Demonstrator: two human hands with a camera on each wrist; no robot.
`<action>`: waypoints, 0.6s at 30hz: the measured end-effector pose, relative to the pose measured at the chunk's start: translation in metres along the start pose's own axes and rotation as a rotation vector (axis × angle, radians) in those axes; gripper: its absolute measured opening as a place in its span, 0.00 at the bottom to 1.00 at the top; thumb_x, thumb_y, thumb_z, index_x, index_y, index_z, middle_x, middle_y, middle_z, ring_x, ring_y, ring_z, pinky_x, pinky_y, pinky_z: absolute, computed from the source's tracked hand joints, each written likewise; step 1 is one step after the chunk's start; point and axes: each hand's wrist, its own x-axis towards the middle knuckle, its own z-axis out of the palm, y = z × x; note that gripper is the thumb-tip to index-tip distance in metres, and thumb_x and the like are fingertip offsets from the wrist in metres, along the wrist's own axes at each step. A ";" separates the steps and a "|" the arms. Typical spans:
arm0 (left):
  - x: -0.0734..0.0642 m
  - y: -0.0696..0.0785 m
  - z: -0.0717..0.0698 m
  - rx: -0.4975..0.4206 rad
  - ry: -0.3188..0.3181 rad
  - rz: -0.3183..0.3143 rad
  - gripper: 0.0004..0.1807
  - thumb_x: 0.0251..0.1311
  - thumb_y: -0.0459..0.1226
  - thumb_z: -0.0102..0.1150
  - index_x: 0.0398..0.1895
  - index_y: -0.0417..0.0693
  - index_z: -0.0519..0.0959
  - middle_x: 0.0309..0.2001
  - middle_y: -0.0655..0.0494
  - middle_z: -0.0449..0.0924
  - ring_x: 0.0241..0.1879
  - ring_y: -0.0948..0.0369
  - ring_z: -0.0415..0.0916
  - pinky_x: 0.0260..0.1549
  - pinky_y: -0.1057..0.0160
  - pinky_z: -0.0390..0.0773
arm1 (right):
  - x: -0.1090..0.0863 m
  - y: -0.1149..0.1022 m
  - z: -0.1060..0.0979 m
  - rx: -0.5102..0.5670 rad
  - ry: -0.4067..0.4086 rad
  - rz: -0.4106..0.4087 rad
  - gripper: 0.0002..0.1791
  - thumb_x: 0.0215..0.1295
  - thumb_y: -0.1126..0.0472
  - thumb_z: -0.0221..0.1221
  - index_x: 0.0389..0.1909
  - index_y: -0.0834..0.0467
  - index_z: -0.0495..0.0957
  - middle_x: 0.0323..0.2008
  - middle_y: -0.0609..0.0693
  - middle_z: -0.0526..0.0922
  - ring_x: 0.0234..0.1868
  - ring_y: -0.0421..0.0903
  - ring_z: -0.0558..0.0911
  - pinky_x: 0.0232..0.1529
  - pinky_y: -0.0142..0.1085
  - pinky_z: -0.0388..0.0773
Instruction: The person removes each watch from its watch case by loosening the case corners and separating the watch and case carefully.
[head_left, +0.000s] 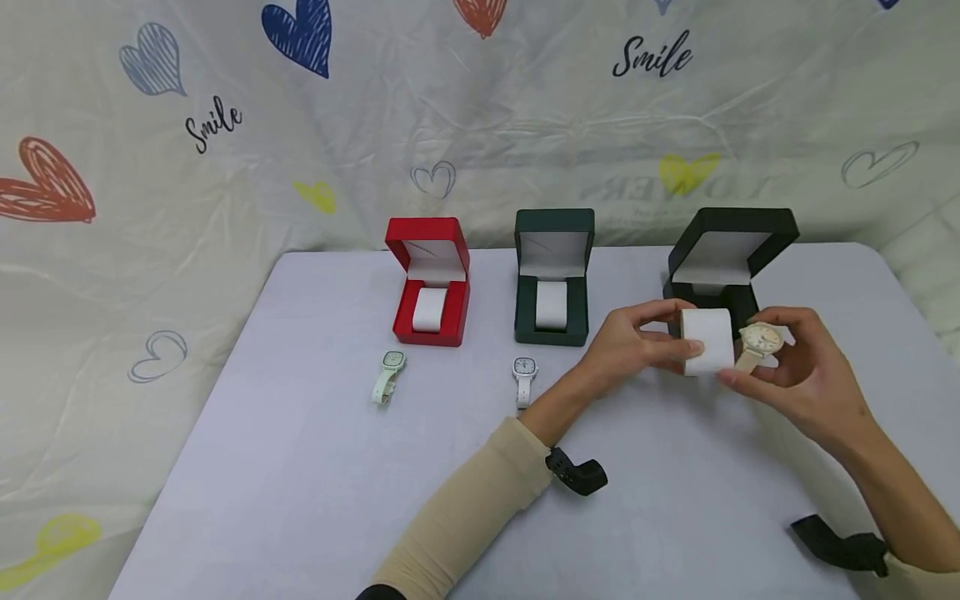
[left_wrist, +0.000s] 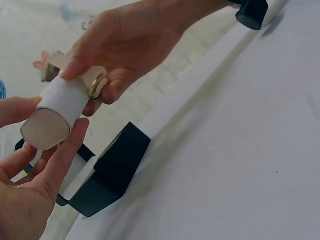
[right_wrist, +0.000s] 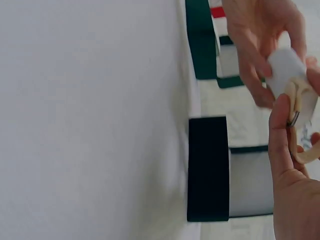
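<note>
Now, by parts:
Left hand: my fingers curl round the white pillow, right of centre in the frame.
Right hand: I pinch the beige watch — its strap is against the pillow's end.
Black box: open, just behind both hands.
Red box, green box: open, mid-frame — a watch lies before each.

We're seeing the white cushion looking like smooth matt leatherette w/ a paper-like end face. The beige watch is showing a soft matt strap, rubber or plastic, and a glossy metal case rim. The black box is looking matt, fine-grained, card-like, w/ satiny white lining. The table is wearing a matt, finely woven cloth; the backdrop is creased, printed fabric.
</note>
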 end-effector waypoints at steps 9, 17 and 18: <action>0.002 0.002 0.006 0.019 0.006 0.024 0.26 0.61 0.25 0.68 0.63 0.47 0.81 0.46 0.67 0.82 0.38 0.71 0.86 0.33 0.71 0.84 | -0.007 -0.003 -0.003 -0.053 -0.015 0.027 0.44 0.55 0.91 0.56 0.75 0.67 0.62 0.66 0.50 0.71 0.51 0.40 0.79 0.44 0.21 0.82; 0.005 0.003 0.014 0.063 0.052 0.052 0.27 0.62 0.27 0.69 0.65 0.48 0.81 0.48 0.70 0.81 0.39 0.75 0.83 0.33 0.73 0.83 | -0.002 -0.005 -0.004 -0.069 0.019 0.025 0.39 0.67 0.84 0.51 0.79 0.63 0.58 0.62 0.48 0.72 0.56 0.39 0.75 0.46 0.19 0.78; 0.005 0.003 0.014 0.085 0.059 0.057 0.27 0.62 0.28 0.69 0.66 0.49 0.80 0.49 0.70 0.81 0.39 0.76 0.83 0.33 0.73 0.82 | -0.001 -0.005 -0.003 -0.060 0.034 0.017 0.39 0.67 0.84 0.51 0.78 0.63 0.59 0.62 0.48 0.72 0.56 0.39 0.75 0.46 0.19 0.78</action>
